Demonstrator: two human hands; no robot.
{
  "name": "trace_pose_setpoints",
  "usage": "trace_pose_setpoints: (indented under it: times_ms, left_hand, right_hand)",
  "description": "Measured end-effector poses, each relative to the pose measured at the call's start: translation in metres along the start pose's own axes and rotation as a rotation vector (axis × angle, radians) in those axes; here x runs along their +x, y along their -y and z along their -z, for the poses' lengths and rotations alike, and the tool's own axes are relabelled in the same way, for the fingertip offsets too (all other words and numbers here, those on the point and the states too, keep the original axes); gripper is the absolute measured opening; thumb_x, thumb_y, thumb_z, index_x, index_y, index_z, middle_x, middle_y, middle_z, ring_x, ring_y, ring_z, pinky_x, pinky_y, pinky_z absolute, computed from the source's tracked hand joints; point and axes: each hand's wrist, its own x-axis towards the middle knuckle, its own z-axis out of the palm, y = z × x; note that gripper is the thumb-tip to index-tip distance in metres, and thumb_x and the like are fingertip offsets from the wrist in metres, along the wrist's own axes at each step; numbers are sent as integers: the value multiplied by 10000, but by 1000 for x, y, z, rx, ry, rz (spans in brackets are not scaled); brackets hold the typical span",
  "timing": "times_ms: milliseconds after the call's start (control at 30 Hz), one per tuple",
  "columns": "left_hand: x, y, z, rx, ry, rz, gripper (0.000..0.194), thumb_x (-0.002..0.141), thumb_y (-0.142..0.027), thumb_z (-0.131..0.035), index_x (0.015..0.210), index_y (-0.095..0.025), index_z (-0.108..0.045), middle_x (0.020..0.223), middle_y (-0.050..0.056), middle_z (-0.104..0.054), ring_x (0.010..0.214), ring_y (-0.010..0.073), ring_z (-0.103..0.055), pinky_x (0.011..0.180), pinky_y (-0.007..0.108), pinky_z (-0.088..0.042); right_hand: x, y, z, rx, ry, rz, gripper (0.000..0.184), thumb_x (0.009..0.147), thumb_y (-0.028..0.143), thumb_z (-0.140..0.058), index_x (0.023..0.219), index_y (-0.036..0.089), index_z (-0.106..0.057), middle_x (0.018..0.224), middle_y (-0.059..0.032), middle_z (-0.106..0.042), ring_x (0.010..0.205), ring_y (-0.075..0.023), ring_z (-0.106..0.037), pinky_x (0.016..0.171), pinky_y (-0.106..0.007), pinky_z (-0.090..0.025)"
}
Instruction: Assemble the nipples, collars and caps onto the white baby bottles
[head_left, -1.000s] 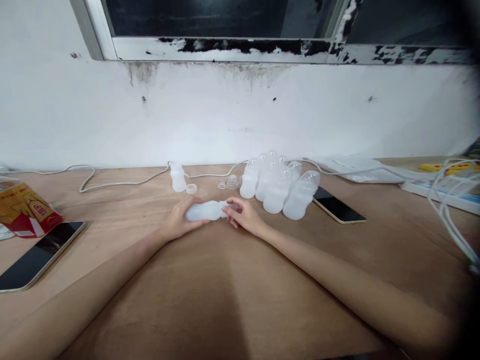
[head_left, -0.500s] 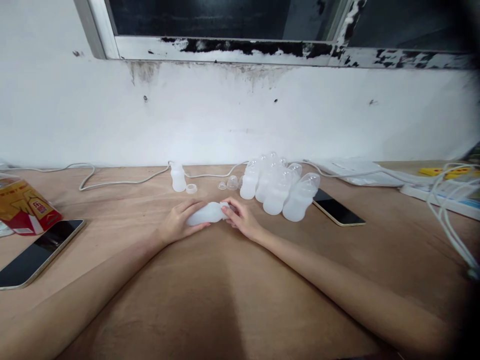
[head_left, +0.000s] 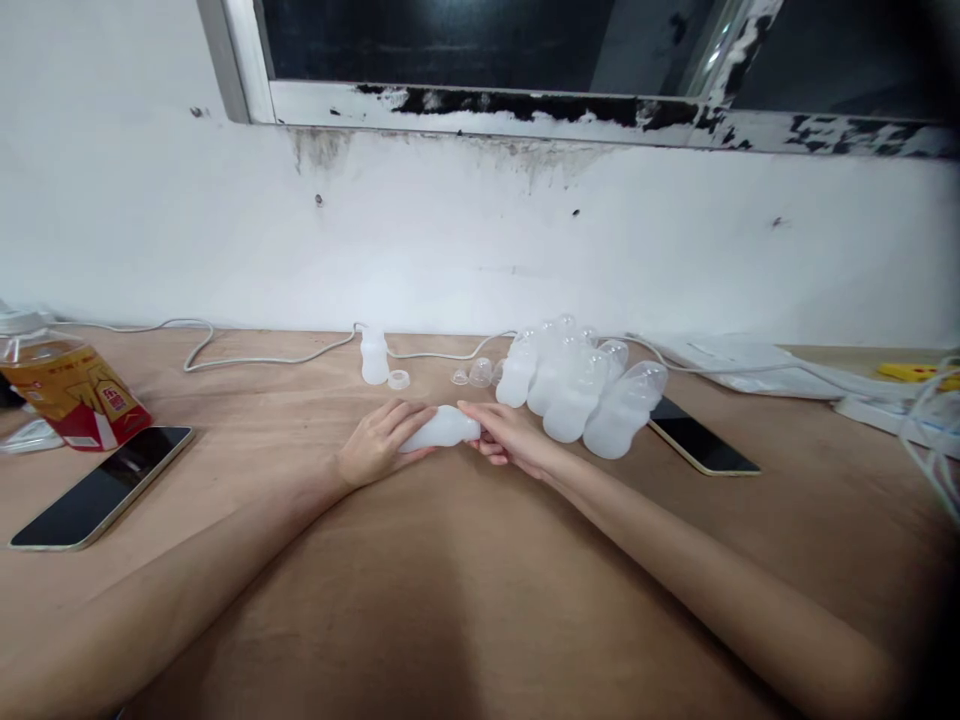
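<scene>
A frosted white baby bottle (head_left: 441, 428) lies sideways between my hands, just over the table. My left hand (head_left: 381, 442) is closed around its base end. At the neck end, the fingers of my right hand (head_left: 510, 438) are closed on a part they mostly hide, likely the collar. Beyond them stands an uncapped bottle (head_left: 374, 358) with a white screw ring (head_left: 399, 380) beside it. A small clear teat (head_left: 459, 377) and a clear dome cap (head_left: 480, 373) sit further right. Several bottles with clear domes (head_left: 574, 400) are grouped right of my right hand.
One phone (head_left: 105, 490) lies at left near a drink bottle with an orange and red label (head_left: 97, 395). Another phone (head_left: 701, 437) is right of the grouped bottles. A white cable (head_left: 277, 360) runs along the wall; plastic packaging (head_left: 735, 365) lies at the back right.
The view has swung left, so everything appears further right. My right hand has turned at the bottle's neck, its fingers now covering more of that end. My left hand keeps its grip.
</scene>
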Motion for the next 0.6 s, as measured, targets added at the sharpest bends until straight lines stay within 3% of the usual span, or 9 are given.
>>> trace_pose_setpoints:
  times_ms: [100,167,267,333,433,500,600]
  left_hand:
    - [1,-1,-1,-68,-7,104,430,732,-364,-535,1103,-162,-458,1008,88,-565,887,184,-543,759,293,-455]
    - [2,1,-1,-127,-45,245,418,707,-381,-558,1064,-175,-483,985,72,-578,868,176,-557,750,281,-457]
    - [4,6,-1,-191,-159,463,381,703,-378,-562,1027,-186,-504,977,53,-591,886,174,-557,780,285,-441]
    - [5,11,-1,-207,-238,598,370,705,-382,-557,1010,-177,-516,982,55,-595,898,180,-554,794,295,-432]
    - [5,16,-2,-217,-290,742,383,694,-404,-559,993,-166,-532,966,57,-603,883,186,-558,776,296,-435]
    - [4,16,-3,-236,-284,764,395,688,-410,-563,997,-165,-534,966,57,-604,881,185,-558,771,292,-435]
    - [5,15,-3,-259,-269,745,397,686,-404,-567,1004,-170,-532,961,50,-607,878,180,-558,774,288,-432]
  right_hand:
    - [9,-1,7,-154,-27,4,469,734,604,-358,689,161,-505,528,8,-470,374,-45,-358,307,-156,-246]
    - [20,2,13,-311,-125,40,546,786,593,-210,740,157,-536,594,-40,-535,466,-95,-471,352,-187,-333]
    - [42,12,18,-683,-401,282,481,872,405,-135,901,149,-542,857,-97,-581,770,-158,-544,605,-249,-434]
    - [58,19,19,-1091,-530,354,347,869,253,-218,999,121,-512,1011,-122,-539,948,-184,-490,783,-285,-381]
    - [83,29,20,-1515,-521,187,372,744,183,-460,1097,63,-459,1124,-173,-472,1063,-253,-408,874,-346,-299]
    - [102,34,23,-1567,-494,96,487,650,190,-579,1100,43,-465,1135,-203,-464,1096,-313,-369,894,-411,-259]
    - [126,38,32,-1580,-474,-46,493,585,193,-651,1042,55,-528,1103,-219,-491,1089,-376,-372,885,-527,-212]
